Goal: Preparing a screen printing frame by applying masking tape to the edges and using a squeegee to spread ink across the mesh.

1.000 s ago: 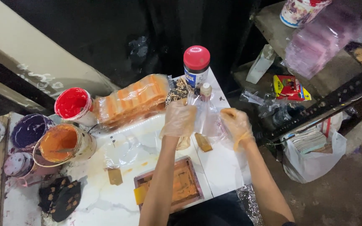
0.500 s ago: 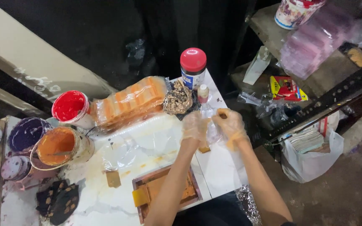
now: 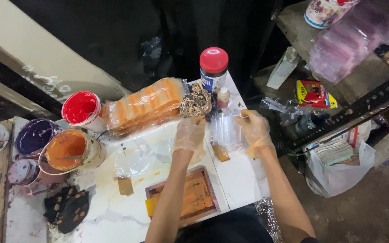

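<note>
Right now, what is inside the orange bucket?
The orange bucket holds orange paint, with a stick lying in it. What lies under the paint surface cannot be seen.

1. I see my left hand (image 3: 190, 135) and my right hand (image 3: 255, 130) above the far right part of the white tabletop (image 3: 113, 216), with the clear plastic bag (image 3: 225, 130) held between them.
2. Beyond the bag stands the red-capped jar (image 3: 213, 67); the small white bottle (image 3: 223, 97) stands just right of it.
3. The mottled crumpled rag (image 3: 196, 101) lies left of that bottle, touching the wrapped stack of orange sheets (image 3: 145, 105).
4. Left of the stack sit the round red paint tub (image 3: 81, 109), the orange paint tub (image 3: 70, 150) and the purple paint tub (image 3: 34, 136).
5. The wooden-framed printing screen (image 3: 190, 198) lies at the near edge, beneath my left forearm.
6. The dark stained cloth (image 3: 66, 208) lies near left.
</note>
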